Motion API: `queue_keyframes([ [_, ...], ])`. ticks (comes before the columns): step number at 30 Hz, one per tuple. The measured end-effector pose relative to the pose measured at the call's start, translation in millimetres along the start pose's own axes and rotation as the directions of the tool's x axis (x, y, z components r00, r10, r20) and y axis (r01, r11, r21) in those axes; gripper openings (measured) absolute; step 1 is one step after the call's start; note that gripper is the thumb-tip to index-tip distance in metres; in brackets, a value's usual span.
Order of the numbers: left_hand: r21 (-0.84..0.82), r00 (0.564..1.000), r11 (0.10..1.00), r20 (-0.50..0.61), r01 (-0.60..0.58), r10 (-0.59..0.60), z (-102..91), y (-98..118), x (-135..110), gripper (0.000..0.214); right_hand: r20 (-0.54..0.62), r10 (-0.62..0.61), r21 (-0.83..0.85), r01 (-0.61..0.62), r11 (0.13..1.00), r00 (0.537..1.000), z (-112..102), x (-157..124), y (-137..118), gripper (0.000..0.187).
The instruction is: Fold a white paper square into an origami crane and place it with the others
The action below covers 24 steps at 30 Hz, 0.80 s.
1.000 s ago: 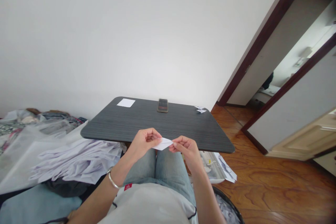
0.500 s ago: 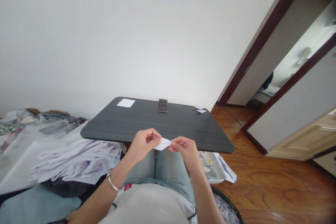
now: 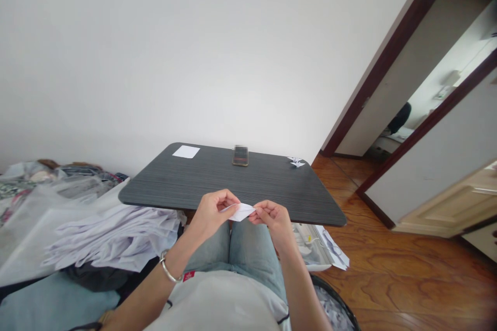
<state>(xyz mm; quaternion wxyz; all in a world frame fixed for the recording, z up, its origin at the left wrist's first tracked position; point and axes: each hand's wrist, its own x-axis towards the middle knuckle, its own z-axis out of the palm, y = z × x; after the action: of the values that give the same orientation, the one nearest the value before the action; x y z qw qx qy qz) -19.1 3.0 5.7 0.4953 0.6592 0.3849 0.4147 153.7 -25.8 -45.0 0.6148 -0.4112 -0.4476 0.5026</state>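
Note:
A small white piece of folded paper (image 3: 243, 212) is stretched between my two hands, above my lap at the table's near edge. My left hand (image 3: 216, 210) pinches its left end between thumb and fingers. At the pointed right end, my right hand (image 3: 273, 215) has thumb and fingertips closed on the paper. A crease runs along its length toward the right tip. The fingertips cover both ends.
On the dark table (image 3: 186, 181) lie a white paper sheet (image 3: 186, 151), a phone (image 3: 240, 155) and folded paper figures (image 3: 297, 162). White cloth (image 3: 116, 238) is piled at left. A tray (image 3: 310, 245) and a bin (image 3: 336, 310) stand low at right.
Both hands keep their grip on the folded paper, with only a very slight shift of the fingers and paper.

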Motion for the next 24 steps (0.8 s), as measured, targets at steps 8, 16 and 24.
queue_keyframes([
  [8,0.001,1.000,1.000,0.017,-0.012,0.012,-2.1,-0.9,1.1,0.014,0.024,-0.033,-0.054,0.034,0.998,0.999,0.8,-1.0,-5.3,0.026],
  [16,0.020,0.999,1.000,0.052,-0.010,0.009,-0.9,-2.6,2.0,0.013,0.043,-0.010,-0.141,0.016,0.990,0.999,4.8,-3.5,-6.7,0.023],
  [24,0.042,0.998,0.999,0.055,0.004,-0.006,-0.7,-4.1,1.6,0.011,0.081,0.081,-0.205,-0.063,0.977,0.993,-0.3,-4.0,-8.1,0.025],
])
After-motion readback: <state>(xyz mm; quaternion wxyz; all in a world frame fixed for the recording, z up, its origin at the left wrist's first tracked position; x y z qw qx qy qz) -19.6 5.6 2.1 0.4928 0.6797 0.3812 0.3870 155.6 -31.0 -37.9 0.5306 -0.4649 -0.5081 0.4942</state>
